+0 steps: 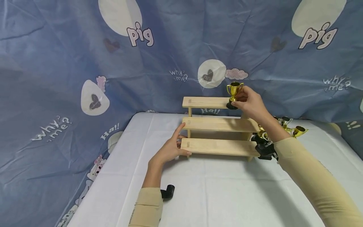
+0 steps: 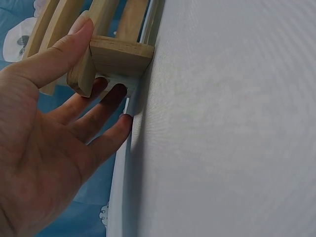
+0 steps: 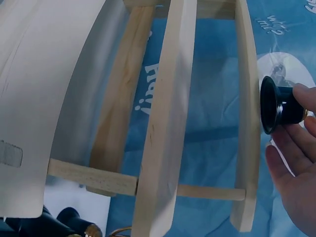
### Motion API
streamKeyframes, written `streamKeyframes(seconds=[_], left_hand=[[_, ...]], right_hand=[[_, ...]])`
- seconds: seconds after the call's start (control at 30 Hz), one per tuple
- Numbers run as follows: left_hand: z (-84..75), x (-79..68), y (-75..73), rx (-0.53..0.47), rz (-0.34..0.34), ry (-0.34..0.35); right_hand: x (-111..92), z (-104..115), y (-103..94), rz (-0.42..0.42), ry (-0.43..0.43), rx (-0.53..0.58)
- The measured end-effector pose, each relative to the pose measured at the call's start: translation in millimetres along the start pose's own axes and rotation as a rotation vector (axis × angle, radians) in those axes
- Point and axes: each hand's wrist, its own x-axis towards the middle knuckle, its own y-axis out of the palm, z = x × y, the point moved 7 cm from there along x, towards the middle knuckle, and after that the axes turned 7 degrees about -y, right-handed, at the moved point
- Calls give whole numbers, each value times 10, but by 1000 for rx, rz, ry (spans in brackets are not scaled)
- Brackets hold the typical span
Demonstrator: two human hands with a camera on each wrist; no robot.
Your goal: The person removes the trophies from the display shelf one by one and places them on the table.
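A three-tier wooden display stand (image 1: 218,146) stands on the white table. My right hand (image 1: 251,102) pinches a small gold trophy cup (image 1: 234,89) by its lower part, upright at the top tier's right part. In the right wrist view, the trophy's black base (image 3: 289,105) is right at the top board; whether it touches cannot be told. My left hand (image 1: 168,150) holds the stand's left end at the lowest tier. Its thumb (image 2: 59,52) lies against the board's edge, with the other fingers curled around the end, partly behind the wood.
Several more gold trophies (image 1: 299,131) with black bases lie in a heap right of the stand, partly hidden by the right forearm. A black object (image 1: 169,192) sits beside the left sleeve. A blue printed cloth (image 1: 170,50) hangs behind the table (image 1: 215,189).
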Motion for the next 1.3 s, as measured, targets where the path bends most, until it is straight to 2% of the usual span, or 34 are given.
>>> streamKeyframes(seconds=[0.2,0.6,0.9,1.3], left_hand=[[-3,-12,1,2,-8,0],[-12,-18,28,7,-3,8],[1,-11,-3,38,-28,6],[3,-8,1,33,-16,11]], right_hand=[[-36,10,-47,-14,-13,-7],[-175,-112,-136,-24,28,-17],[-228,-142,-202,-29,21,-20],[-314,-184,-279,-31,3,-45]])
